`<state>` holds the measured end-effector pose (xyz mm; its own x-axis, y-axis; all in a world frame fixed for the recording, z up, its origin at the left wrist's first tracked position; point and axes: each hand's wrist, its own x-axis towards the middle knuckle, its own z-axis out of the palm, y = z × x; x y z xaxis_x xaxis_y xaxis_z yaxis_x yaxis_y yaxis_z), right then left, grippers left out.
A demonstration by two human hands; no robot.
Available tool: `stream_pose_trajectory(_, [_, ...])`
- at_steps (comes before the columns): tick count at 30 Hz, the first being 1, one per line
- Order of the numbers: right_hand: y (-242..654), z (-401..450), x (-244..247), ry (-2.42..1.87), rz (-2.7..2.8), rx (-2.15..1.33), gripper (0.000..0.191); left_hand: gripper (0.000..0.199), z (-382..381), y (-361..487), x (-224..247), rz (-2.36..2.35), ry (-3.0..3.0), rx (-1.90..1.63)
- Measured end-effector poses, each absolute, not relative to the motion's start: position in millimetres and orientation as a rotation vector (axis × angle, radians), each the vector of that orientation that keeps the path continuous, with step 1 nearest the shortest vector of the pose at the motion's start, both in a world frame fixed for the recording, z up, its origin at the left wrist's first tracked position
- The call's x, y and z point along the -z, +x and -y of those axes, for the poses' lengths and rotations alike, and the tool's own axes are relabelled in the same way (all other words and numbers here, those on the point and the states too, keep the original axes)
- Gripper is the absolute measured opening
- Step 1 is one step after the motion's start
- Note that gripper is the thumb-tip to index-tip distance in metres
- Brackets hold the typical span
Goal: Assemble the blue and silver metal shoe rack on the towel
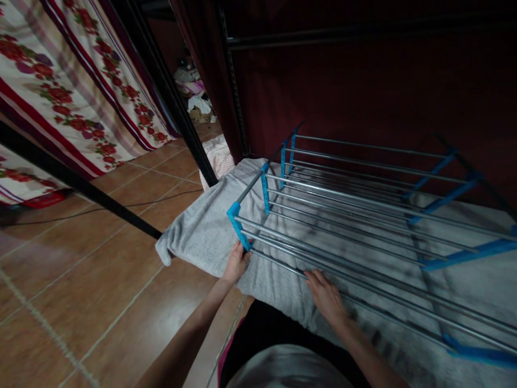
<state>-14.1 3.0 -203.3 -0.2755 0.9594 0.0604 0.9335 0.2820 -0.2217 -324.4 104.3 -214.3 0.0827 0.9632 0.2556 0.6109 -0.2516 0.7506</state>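
A rack of grey metal rods (347, 202) with blue plastic joints (239, 225) lies across a grey blanket (214, 223). My left hand (237, 262) is at the rack's near left corner, its fingers closed round the lower end of the blue joint. Further right, my right hand (324, 293) has its fingers curled over the lowest front rod. The thumb of my right hand is hidden. The rack's right end reaches the edge of the view.
Black metal posts (173, 102) stand at the left, one slanting down to the blanket's corner. A floral curtain (81, 91) hangs over the tiled floor (117, 269). Dark red cloth (363, 91) hangs behind the rack. A cable (133, 205) crosses the floor.
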Motion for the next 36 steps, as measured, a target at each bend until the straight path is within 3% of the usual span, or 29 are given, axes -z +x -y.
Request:
stream_pose_trajectory(15, [-15,-8,197,-1.780,2.310,-0.361,0.034,0.032,-109,-322,224,-1.643,1.964,-1.048])
stream_pose_trajectory(25, [-17,-12,192,-1.757,2.325,-0.277,0.028,0.048,-114,-322,217,-1.708,1.980,-0.945])
stream_pose_trajectory(36, [-12,-20,189,-1.718,2.414,-0.303,0.024,0.048,-116,-330,213,-1.746,1.859,-0.843])
